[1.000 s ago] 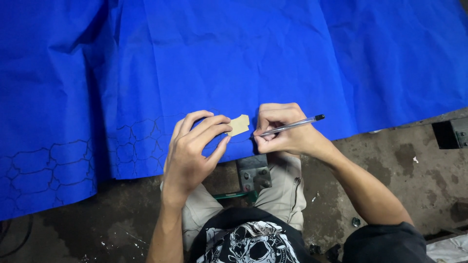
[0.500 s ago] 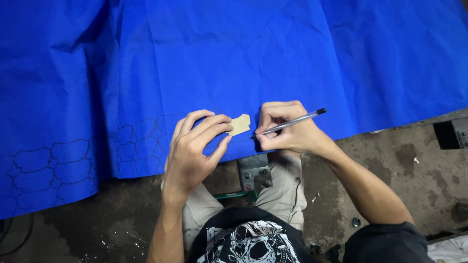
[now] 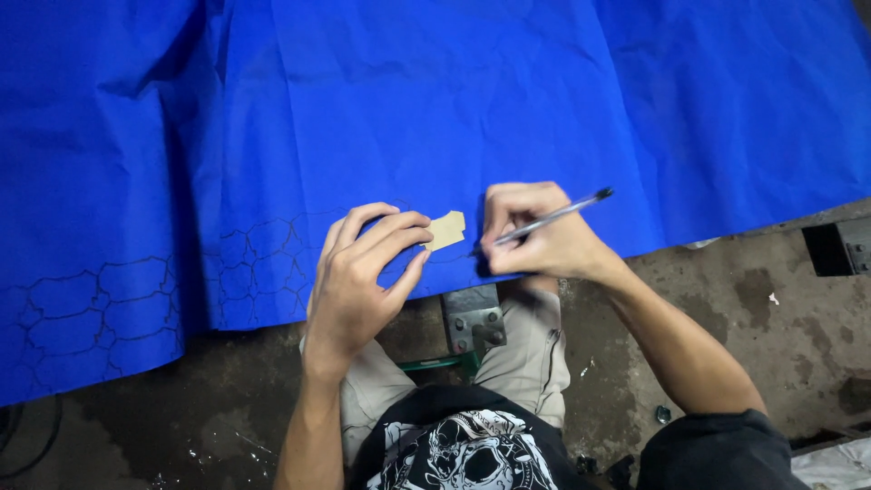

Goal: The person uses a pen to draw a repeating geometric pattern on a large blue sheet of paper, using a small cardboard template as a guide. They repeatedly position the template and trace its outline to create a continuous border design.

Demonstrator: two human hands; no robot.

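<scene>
A large blue fabric sheet (image 3: 435, 109) covers the work surface and hangs over its near edge. My left hand (image 3: 363, 272) presses a small tan cardboard template (image 3: 446, 230) flat on the fabric near that edge. My right hand (image 3: 535, 234) grips a pen (image 3: 555, 216), its tip down at the template's right side. Dark traced outlines (image 3: 109, 299) of the same shape run along the fabric's lower left edge.
A stained concrete floor (image 3: 726, 299) lies below the fabric. A grey metal bracket (image 3: 474, 319) with bolts sits between my knees, with a green bar (image 3: 440, 363) under it. A dark box (image 3: 839, 247) stands at the right edge.
Both hands stay in place at the template; the pen has shifted only slightly beside it.
</scene>
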